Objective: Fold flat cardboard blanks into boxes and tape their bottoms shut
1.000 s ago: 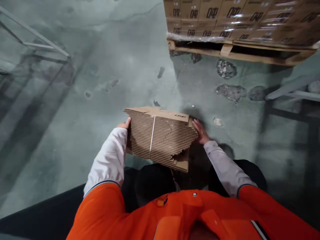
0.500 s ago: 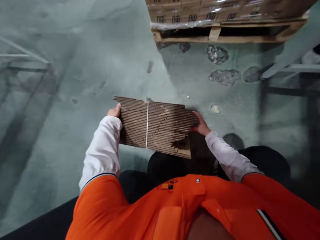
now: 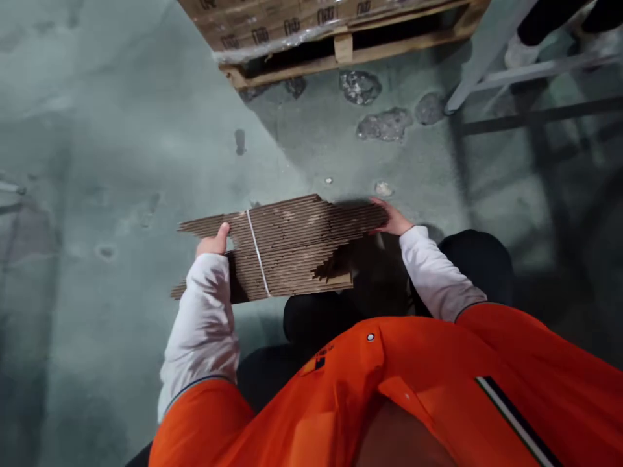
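While the left hand (image 3: 213, 244) has its grip closed on one end of a white-strapped cardboard stack (image 3: 296, 240), the right hand (image 3: 393, 220) grips the other, near dark-clad knees (image 3: 311, 319); beyond, boxes (image 3: 287, 26) fill a wooden pallet (image 3: 343, 49).

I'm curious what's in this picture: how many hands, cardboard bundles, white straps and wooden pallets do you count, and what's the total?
Hands: 2 (left hand, right hand)
Cardboard bundle: 1
White strap: 1
Wooden pallet: 1
Total: 5
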A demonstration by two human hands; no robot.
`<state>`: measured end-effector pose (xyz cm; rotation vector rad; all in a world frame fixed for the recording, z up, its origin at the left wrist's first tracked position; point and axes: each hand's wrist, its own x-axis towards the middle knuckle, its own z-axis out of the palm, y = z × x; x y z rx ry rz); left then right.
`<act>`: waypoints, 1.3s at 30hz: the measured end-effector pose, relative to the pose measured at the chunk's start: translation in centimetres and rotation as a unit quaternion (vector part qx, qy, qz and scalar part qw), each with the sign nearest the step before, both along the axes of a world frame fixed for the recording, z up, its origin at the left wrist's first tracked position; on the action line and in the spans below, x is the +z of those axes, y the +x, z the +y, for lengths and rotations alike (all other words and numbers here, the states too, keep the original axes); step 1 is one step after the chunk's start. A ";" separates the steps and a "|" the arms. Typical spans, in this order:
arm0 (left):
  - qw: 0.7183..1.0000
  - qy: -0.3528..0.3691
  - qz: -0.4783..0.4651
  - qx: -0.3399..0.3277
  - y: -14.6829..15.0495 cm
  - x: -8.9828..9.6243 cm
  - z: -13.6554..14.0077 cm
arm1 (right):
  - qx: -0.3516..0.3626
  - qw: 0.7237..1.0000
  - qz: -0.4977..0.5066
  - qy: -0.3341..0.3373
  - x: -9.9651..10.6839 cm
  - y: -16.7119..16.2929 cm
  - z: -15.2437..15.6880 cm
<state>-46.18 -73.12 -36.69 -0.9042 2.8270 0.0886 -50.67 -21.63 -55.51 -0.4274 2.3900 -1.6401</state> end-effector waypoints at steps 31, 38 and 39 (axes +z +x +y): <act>0.881 0.160 0.155 -0.417 4.9 -4.4 25.7 | -0.265 0.962 0.044 -0.041 2.3 7.3 -4.2; 0.876 0.124 0.163 -0.437 6.4 -5.3 25.6 | -0.258 0.963 0.070 -0.039 2.0 7.5 -4.4; 0.876 0.114 0.166 -0.438 6.7 -5.4 25.6 | -0.256 0.963 0.074 -0.036 2.0 7.6 -4.4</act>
